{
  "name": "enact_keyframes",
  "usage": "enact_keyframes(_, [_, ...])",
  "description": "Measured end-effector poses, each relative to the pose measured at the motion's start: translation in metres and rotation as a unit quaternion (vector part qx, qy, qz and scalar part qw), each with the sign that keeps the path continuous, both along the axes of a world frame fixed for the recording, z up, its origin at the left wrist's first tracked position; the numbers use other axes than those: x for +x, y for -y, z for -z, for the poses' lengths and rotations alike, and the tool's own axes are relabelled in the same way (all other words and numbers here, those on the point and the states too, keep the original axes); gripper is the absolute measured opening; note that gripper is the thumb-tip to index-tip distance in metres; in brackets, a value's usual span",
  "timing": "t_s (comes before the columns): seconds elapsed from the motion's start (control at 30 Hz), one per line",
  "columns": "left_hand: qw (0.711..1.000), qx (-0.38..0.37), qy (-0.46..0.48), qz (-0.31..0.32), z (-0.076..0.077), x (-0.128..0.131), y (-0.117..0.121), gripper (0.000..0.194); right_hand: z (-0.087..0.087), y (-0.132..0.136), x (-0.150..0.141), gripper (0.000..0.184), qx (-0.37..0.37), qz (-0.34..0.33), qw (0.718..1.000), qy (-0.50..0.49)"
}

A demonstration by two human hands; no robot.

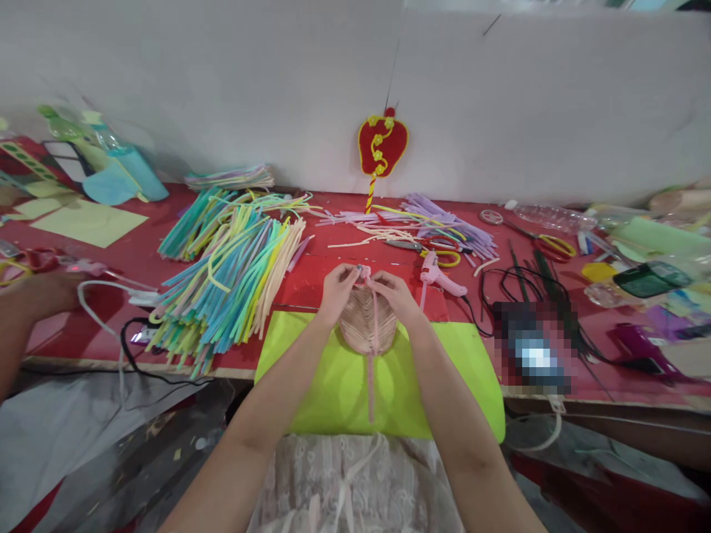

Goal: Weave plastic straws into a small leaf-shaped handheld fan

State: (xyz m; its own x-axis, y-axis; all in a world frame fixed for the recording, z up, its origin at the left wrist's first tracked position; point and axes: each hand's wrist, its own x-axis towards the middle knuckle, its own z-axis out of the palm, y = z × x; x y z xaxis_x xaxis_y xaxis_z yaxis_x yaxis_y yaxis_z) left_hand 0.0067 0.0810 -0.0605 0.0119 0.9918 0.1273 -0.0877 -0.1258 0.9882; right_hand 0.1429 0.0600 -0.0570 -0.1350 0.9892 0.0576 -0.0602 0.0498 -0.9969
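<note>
A small tan woven fan (355,322) lies on the lime-green cloth in front of me, its handle (371,392) wrapped in pink and pointing at me. At its far edge, the fingertips of my left hand (338,290) pinch one side of a small bunched pink piece. My right hand (397,295) pinches the other side, closed on a fuzzy pink pipe cleaner (376,326) that hangs down over the fan. Fingers partly hide the bunched piece. To the right of my right hand lies a pink glue gun (441,277).
Pipe cleaners (222,274) form a large multicoloured pile at left; purple ones (452,222) lie behind. A red decorated fan (383,148) leans against the wall. Yellow-handled scissors (555,246), a black cord and a blurred-out device (536,355) lie right. Another person's arm (33,311) reaches in from the left.
</note>
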Motion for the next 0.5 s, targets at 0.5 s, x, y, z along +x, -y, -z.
enact_keyframes(0.5, [0.998,-0.021,-0.043,-0.035,-0.0053,-0.0018,0.0017,0.021,-0.0018,0.0023,-0.0001,0.027,-0.018,0.006,0.996,-0.089])
